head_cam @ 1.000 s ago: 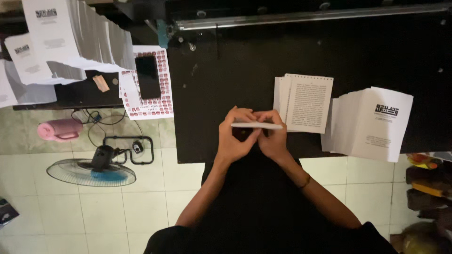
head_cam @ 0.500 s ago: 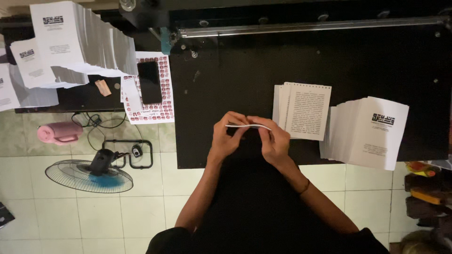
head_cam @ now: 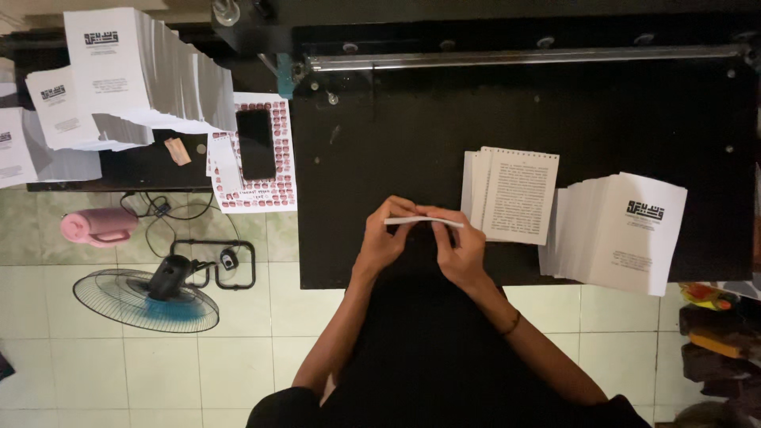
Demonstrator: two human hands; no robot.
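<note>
Black table (head_cam: 396,143): punched page stack (head_cam: 511,194) just beside right hand (head_cam: 460,250); fanned booklet pile (head_cam: 626,230) farther right.

a thin white paper booklet (head_cam: 424,221) is sitting between the left hand (head_cam: 383,240) and the right hand (head_cam: 459,250), above the near edge of the black tabletop (head_cam: 396,135). just right of it a stack of white printed pages (head_cam: 511,194) is lying, with a fanned pile of white cover sheets (head_cam: 622,230) further right.
</note>
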